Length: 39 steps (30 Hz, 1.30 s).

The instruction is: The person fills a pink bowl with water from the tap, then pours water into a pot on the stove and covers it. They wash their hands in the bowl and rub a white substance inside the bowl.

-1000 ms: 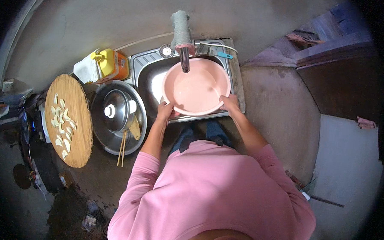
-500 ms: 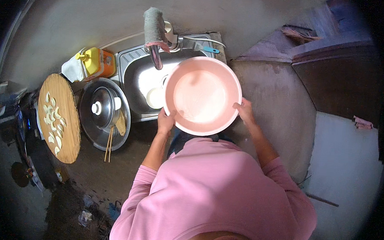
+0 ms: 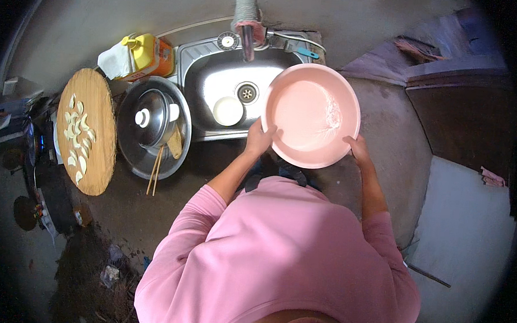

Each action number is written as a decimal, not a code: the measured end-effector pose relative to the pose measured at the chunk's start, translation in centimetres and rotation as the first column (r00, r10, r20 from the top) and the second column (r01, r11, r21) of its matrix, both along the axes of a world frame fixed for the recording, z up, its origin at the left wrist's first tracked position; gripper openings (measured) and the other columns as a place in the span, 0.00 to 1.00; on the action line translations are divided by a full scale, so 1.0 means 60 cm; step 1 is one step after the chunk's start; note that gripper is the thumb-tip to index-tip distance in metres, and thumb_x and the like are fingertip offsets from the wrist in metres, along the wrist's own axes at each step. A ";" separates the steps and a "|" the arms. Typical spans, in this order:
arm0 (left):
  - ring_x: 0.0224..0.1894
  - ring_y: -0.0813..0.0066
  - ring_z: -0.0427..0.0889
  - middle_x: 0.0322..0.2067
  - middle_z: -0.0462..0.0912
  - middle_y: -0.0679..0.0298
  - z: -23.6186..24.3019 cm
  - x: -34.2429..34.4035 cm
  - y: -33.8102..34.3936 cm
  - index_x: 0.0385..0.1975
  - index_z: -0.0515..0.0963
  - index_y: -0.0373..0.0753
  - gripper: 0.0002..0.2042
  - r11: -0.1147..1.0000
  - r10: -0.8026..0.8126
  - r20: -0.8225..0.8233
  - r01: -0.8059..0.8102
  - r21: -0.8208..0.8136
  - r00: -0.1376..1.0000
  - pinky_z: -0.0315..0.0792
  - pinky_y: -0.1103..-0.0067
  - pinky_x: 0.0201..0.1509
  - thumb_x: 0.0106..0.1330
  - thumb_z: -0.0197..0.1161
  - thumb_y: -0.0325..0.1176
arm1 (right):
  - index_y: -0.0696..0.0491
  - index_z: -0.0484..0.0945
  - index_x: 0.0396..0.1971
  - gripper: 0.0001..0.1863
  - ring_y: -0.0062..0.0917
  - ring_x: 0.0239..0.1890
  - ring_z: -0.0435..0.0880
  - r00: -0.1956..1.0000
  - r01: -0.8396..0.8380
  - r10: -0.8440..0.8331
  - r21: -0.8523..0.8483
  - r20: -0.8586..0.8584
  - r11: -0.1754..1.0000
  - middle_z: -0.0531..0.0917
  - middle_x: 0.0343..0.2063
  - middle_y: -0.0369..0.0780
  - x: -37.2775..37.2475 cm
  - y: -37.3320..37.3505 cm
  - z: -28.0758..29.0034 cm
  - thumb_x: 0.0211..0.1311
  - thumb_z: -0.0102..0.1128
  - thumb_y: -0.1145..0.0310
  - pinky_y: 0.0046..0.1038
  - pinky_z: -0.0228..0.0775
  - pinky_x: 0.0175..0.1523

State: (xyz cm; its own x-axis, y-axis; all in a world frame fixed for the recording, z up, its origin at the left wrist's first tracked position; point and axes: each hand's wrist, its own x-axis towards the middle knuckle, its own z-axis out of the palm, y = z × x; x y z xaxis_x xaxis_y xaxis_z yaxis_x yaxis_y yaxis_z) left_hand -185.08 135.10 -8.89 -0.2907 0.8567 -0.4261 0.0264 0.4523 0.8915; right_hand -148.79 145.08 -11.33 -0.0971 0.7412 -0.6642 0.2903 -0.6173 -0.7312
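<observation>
A round pink plastic basin (image 3: 307, 106) with some water in it is held level between my two hands, over the right end of the sink and its front edge. My left hand (image 3: 260, 139) grips the rim at the lower left, thumb inside. On the lower right rim, my right hand (image 3: 358, 149) is closed with its thumb over the edge. Inside the steel sink (image 3: 200, 98) a small white bowl (image 3: 228, 111) sits beside the drain (image 3: 248, 92). The wrapped faucet (image 3: 247, 40) hangs above the sink's back edge.
Left of the sink, a metal basin (image 3: 175, 152) holds a lidded pot (image 3: 151, 119), a wooden piece and chopsticks (image 3: 155, 171). Farther left lies a round wooden board (image 3: 101, 137) with pale slices. Behind stands a yellow-orange jug (image 3: 150, 56). A blue-handled tool (image 3: 307, 53) rests at the sink's back right.
Both hands have carried the pink basin to the right, off more of the sink, so the drain now shows. Water inside has shifted toward the right side. The view has moved too.
</observation>
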 end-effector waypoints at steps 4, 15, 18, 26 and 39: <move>0.46 0.70 0.82 0.44 0.83 0.58 0.041 -0.058 0.037 0.55 0.75 0.31 0.23 0.960 0.228 0.401 -0.136 -0.246 0.887 0.74 0.75 0.52 0.71 0.57 0.45 | 0.60 0.77 0.49 0.23 0.27 0.29 0.84 0.997 0.070 -0.070 0.021 0.033 0.997 0.85 0.36 0.41 -0.020 -0.019 0.014 0.54 0.62 0.66 0.28 0.76 0.31; 0.76 0.59 0.43 0.74 0.49 0.61 -0.194 -0.192 0.085 0.69 0.61 0.52 0.31 0.560 -0.753 -0.658 0.501 -0.659 -0.023 0.32 0.48 0.75 0.64 0.57 0.46 | 0.62 0.80 0.40 0.15 0.20 0.28 0.79 0.987 0.127 -0.135 0.087 0.087 0.988 0.83 0.29 0.36 -0.111 -0.050 0.029 0.56 0.61 0.67 0.23 0.69 0.32; 0.76 0.61 0.45 0.73 0.53 0.65 -0.260 -0.218 0.073 0.68 0.63 0.52 0.23 0.600 -0.725 -0.689 0.479 -0.640 -0.013 0.32 0.48 0.75 0.72 0.44 0.37 | 0.63 0.80 0.43 0.18 0.26 0.34 0.82 0.984 0.030 -0.038 0.052 0.173 0.998 0.85 0.36 0.41 -0.132 -0.036 0.035 0.57 0.60 0.67 0.30 0.73 0.42; 0.76 0.58 0.43 0.73 0.50 0.64 -0.237 -0.290 0.081 0.70 0.58 0.51 0.25 0.634 -0.768 -0.637 0.211 -0.744 0.062 0.34 0.48 0.74 0.72 0.45 0.37 | 0.62 0.81 0.40 0.17 0.26 0.32 0.82 0.990 -0.042 0.037 0.032 0.137 0.999 0.85 0.33 0.40 -0.185 0.005 -0.003 0.56 0.60 0.66 0.29 0.73 0.40; 0.58 0.55 0.75 0.55 0.76 0.48 -0.229 -0.284 0.002 0.53 0.74 0.30 0.15 0.892 0.449 -0.376 -0.428 0.145 0.810 0.66 0.69 0.64 0.69 0.49 0.25 | 0.61 0.82 0.40 0.16 0.23 0.29 0.81 0.980 -0.194 0.190 0.064 0.063 0.979 0.85 0.29 0.38 -0.291 0.063 0.021 0.53 0.59 0.67 0.27 0.72 0.36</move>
State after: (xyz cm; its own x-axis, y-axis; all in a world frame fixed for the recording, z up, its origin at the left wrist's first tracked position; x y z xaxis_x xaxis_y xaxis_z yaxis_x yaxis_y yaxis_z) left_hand -202.10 135.19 -22.64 -0.7728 0.6150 -0.1567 0.1850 0.4545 0.8713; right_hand -166.23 148.84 -10.09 -0.2066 0.7569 -0.6200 0.4403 -0.4940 -0.7498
